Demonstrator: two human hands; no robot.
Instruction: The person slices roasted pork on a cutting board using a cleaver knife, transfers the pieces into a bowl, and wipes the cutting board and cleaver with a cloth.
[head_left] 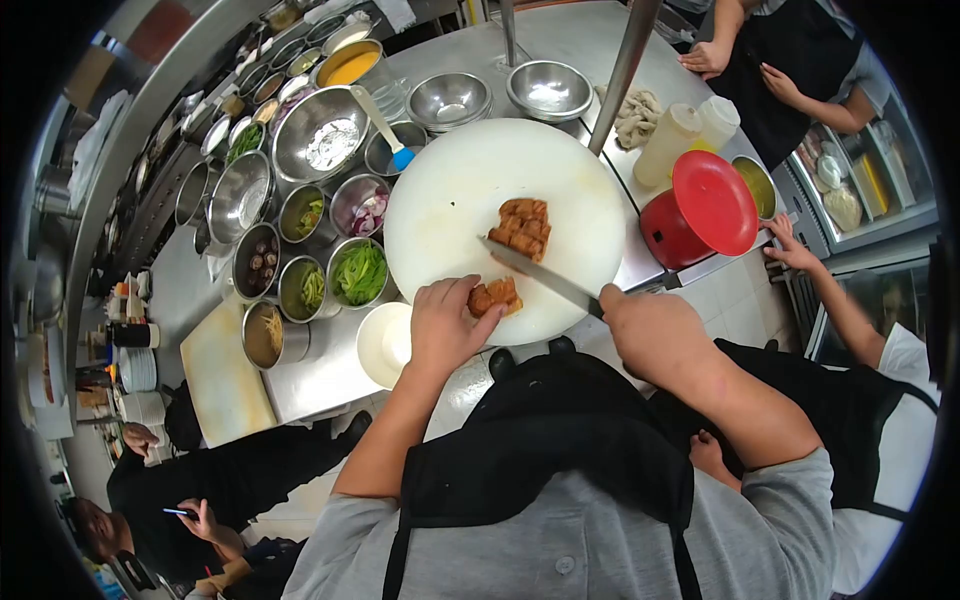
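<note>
My right hand (pixel 655 335) is closed around the handle of a knife (pixel 550 280). The blade slants across a round white cutting board (pixel 430 210), its tip by a block of browned, cut-up meat (pixel 522 226). Nearer to me, the thumb and fingers of my left hand (pixel 443 322) press on a smaller chunk of meat (pixel 500 296). This chunk lies apart from the block, on the near side of the blade. Beside my left hand, a white bowl (pixel 376 345) stands at the table's edge.
Left of the board are metal containers of green vegetables (pixel 360 272), red onion (pixel 362 206) and mushrooms (pixel 263 262). Metal bowls (pixel 549 90) line the back. A red container (pixel 700 215) and squeeze bottles (pixel 668 145) stand right. Other people stand on both sides.
</note>
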